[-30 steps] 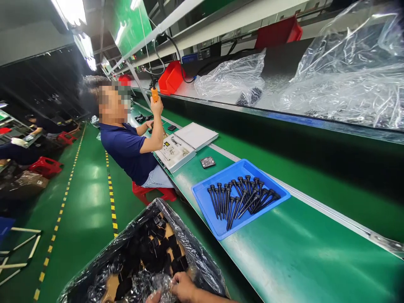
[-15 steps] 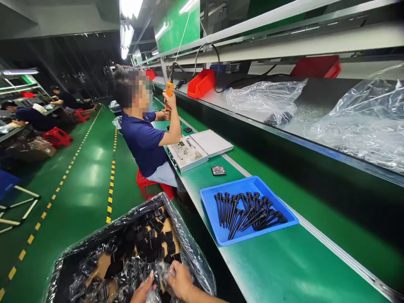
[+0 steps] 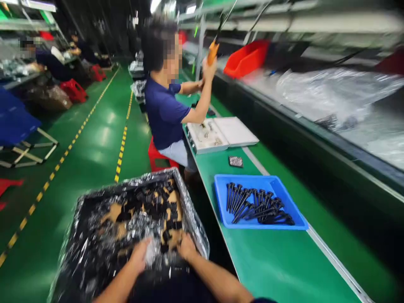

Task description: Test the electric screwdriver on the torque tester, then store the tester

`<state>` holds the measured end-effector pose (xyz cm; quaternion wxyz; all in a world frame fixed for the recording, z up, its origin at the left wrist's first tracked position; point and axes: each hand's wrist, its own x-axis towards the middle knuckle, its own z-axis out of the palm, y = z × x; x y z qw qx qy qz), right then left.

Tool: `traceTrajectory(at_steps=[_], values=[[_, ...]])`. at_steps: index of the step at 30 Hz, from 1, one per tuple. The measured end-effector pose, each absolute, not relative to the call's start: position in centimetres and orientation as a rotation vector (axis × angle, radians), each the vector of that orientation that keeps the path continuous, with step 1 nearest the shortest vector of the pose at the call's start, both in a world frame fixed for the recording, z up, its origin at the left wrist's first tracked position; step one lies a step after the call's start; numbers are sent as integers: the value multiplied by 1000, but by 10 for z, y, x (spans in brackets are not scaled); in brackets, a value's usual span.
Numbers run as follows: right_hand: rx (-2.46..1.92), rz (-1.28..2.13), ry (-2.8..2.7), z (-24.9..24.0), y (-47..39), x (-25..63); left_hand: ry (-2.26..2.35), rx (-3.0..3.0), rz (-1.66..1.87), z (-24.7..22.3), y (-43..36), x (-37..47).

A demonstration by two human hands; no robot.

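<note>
My left hand (image 3: 140, 253) is over the plastic-lined box (image 3: 198, 229), closed on crumpled clear plastic (image 3: 152, 251). To its right, my right hand (image 3: 187, 245) is inside the box near its right wall, among small black parts (image 3: 173, 225); its fingers are blurred, and whether they hold anything cannot be made out. More black parts and clear wrapping lie over brown cardboard in the box. On the green bench (image 3: 268, 261) to the right, a blue tray (image 3: 221, 214) holds several long black screw-like pieces (image 3: 235, 198).
A seated person (image 3: 164, 101) holds an orange tool (image 3: 213, 52) beside an open white case (image 3: 235, 130). A small dark container (image 3: 235, 161) sits behind the blue tray. A red bin (image 3: 246, 59) and plastic sheeting (image 3: 334, 92) lie on the raised shelf at right.
The view has turned left and down, showing more of the box. My hands have moved farther apart; the clear plastic stays with my left hand, and my right has come away from it.
</note>
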<state>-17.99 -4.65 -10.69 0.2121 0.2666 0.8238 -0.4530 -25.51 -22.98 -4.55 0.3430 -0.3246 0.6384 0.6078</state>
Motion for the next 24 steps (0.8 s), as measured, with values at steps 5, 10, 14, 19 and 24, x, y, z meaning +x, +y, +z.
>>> traceTrajectory(at_steps=[5, 10, 14, 19, 24], values=[[483, -737, 2333, -100, -47, -189, 1689, -960, 1769, -27, -251, -265], [301, -524, 2243, -116, -46, -197, 1723, -1165, 1737, -41, -278, -262], [148, -558, 2423, -110, -45, -211, 1745, -1222, 1741, -40, -291, -255], [6, -822, 2600, -114, -84, -259, 1688, -1231, 1744, -36, -299, -248], [286, -887, 2396, -129, -103, -297, 1577, -1118, 1715, -36, -303, -241]])
